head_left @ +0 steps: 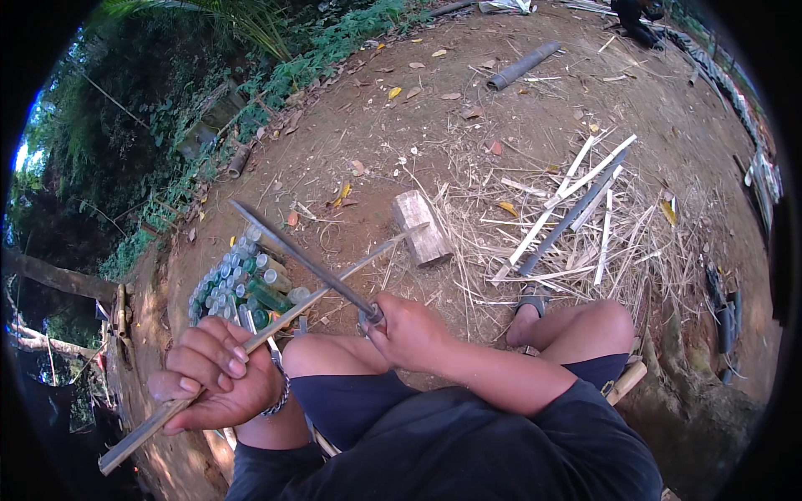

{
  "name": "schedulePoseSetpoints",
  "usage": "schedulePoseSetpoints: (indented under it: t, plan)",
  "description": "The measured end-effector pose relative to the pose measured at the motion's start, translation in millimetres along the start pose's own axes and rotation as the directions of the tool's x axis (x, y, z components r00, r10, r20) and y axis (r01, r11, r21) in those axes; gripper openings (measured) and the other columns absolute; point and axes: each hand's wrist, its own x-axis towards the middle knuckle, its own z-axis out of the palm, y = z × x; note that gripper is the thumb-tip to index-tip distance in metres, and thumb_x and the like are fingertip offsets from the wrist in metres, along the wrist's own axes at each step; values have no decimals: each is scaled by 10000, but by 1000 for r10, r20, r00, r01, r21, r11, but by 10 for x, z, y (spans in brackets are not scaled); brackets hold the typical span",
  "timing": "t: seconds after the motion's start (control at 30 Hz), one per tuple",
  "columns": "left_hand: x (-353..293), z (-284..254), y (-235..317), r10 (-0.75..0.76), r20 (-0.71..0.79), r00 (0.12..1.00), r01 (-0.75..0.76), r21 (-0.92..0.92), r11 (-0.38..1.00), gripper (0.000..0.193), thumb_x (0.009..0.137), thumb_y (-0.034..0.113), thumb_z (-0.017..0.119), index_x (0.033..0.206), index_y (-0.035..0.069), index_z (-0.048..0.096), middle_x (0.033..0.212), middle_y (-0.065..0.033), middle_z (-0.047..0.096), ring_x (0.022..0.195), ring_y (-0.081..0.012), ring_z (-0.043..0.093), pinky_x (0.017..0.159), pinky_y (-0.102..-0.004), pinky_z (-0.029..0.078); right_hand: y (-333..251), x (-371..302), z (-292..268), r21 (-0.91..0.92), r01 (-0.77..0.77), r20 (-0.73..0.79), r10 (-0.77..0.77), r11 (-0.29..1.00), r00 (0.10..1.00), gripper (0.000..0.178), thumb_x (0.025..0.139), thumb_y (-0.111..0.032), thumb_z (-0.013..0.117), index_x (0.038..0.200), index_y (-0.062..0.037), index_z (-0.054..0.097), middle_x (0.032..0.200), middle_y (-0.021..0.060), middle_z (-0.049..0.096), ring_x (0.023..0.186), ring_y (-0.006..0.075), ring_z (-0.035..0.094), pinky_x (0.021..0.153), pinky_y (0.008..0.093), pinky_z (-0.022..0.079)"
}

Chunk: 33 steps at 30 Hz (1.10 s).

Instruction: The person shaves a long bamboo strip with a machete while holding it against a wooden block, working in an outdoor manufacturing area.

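We held long thin bamboo strip tight in left hand, braced beside wooden block; right hand gripped long steel blade crossing strip, apparently for shaving.

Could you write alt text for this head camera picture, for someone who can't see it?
A seated person's right hand holds a long knife across a thin bamboo strip gripped in the left hand. Split bamboo strips and a wooden block lie on the dirt ground.
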Motion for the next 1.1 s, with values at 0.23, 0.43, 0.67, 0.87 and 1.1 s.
schedulePoseSetpoints:
  t: [0.23,0.43,0.67,0.87,1.1]
  plan:
    - [-50,81,60,-1,-43,999,5,83,997,478,951,560,427,803,106,426,508,24,338,450,-100,382,437,-219,324,400,83,78,-30,40,-96,-43,999,994,190,803,-140,592,929,-14,526,741,229,620,732,421,625,669,506,486]
    - [-38,27,15,-9,-20,1000,10,52,999,463,960,550,419,815,110,422,516,26,326,455,-96,373,443,-217,321,393,46,53,-105,87,-73,-95,991,993,223,800,-133,599,964,-4,522,758,232,624,736,420,626,669,497,494]
    - [22,30,28,-20,-23,1000,21,49,999,473,954,552,432,803,104,446,512,23,334,455,-108,381,440,-227,315,413,88,-29,-91,-10,28,13,996,1000,213,809,-125,568,985,-10,531,846,232,636,801,420,625,732,505,485]
    - [64,-2,-59,-64,-75,995,66,32,997,465,955,545,435,807,104,449,522,19,346,464,-108,381,461,-235,313,1315,354,160,-121,-227,-81,218,966,973,212,801,-137,575,970,-14,549,847,243,640,820,427,628,735,510,491]
    - [131,-135,-38,-63,-20,998,64,54,996,441,944,531,479,810,111,457,535,20,353,491,-103,383,487,-231,319,783,442,38,-69,-49,17,50,996,999,238,812,-149,578,1005,-9,574,887,255,647,861,422,634,777,502,499]
